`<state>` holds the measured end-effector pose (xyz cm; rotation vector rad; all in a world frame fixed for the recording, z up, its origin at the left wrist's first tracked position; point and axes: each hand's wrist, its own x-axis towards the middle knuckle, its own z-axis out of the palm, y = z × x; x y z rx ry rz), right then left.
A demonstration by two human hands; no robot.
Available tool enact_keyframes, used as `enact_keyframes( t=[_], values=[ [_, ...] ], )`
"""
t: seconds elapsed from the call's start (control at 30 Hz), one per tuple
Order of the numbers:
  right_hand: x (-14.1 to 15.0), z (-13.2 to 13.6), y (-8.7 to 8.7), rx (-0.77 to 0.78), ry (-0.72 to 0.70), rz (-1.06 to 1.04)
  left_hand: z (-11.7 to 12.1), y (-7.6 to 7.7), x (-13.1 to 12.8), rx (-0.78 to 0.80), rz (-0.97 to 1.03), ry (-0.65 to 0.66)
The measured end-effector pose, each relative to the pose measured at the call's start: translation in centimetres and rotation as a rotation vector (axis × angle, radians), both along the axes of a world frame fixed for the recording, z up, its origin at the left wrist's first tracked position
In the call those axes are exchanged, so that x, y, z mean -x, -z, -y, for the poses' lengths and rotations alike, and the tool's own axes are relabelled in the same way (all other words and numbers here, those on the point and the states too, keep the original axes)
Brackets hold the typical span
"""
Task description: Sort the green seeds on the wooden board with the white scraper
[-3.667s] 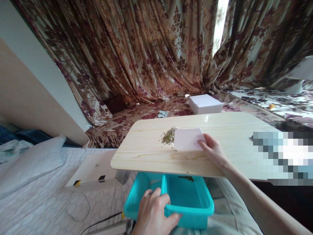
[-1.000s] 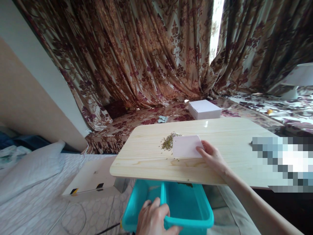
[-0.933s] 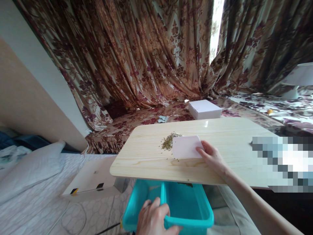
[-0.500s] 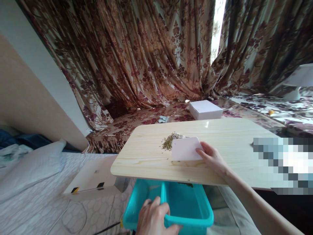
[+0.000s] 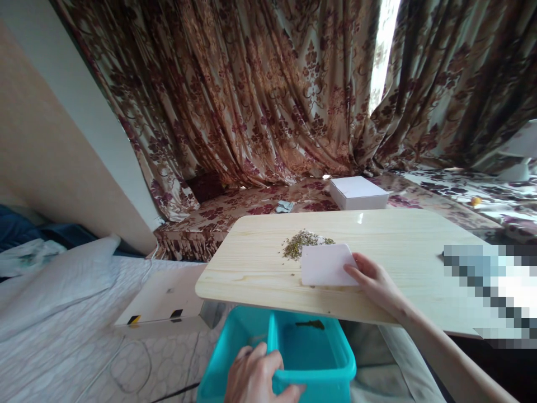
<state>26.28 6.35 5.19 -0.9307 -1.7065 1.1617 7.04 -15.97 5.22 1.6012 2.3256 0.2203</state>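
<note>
- Card (image 5: 327, 265) pinched in our right grip (image 5: 375, 280), toward the front edge of the desk (image 5: 247, 277)
- Grains (image 5: 300, 242) heaped just behind it, nearer the back edge
- Our left grip (image 5: 255, 374) clamps the teal bin (image 5: 323, 374)

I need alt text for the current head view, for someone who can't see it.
The person's right hand holds a flat white card at the near side of a loose pile of small greenish bits on a light wooden table. The left hand grips the near rim of a turquoise divided bin below the table's near edge. Patterned curtains hang behind.
</note>
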Motion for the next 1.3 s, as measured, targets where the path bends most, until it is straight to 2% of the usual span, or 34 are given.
enact_keyframes(
  t=[0.1,0.23,0.4,0.53,0.63,0.73,0.93,1.1,1.3],
  values=[
    [-0.7,1.8,0.2,0.011,0.012,0.003,-0.2,0.1,-0.1,-0.022,0.004,0.022],
    [-1.5,4.0,0.4,0.076,-0.056,-0.001,-0.6,-0.3,-0.7,-0.037,0.021,0.021],
    [-2.8,4.4,0.6,0.029,0.076,-0.042,-0.7,-0.7,-1.0,-0.051,0.033,0.027],
    [-2.9,4.7,0.2,0.036,0.039,-0.028,-0.7,-0.4,-0.9,-0.044,0.007,0.019],
    [-1.5,4.3,-0.3,0.009,0.048,-0.046,-0.6,-0.1,-0.5,-0.043,-0.009,0.02],
    [0.9,2.6,-0.5,-0.06,0.117,-0.073,-0.5,-0.1,0.1,-0.027,-0.024,0.01],
    [5.8,-0.9,0.6,-0.171,0.13,0.079,-0.5,-0.4,1.3,-0.012,-0.039,-0.002],
    [7.4,-0.5,1.3,-0.232,0.131,0.214,-0.2,-0.3,1.7,-0.03,-0.037,0.005],
    [6.9,0.9,1.5,-0.228,0.098,0.265,0.5,-0.6,2.2,-0.049,-0.057,-0.033]
  ],
)
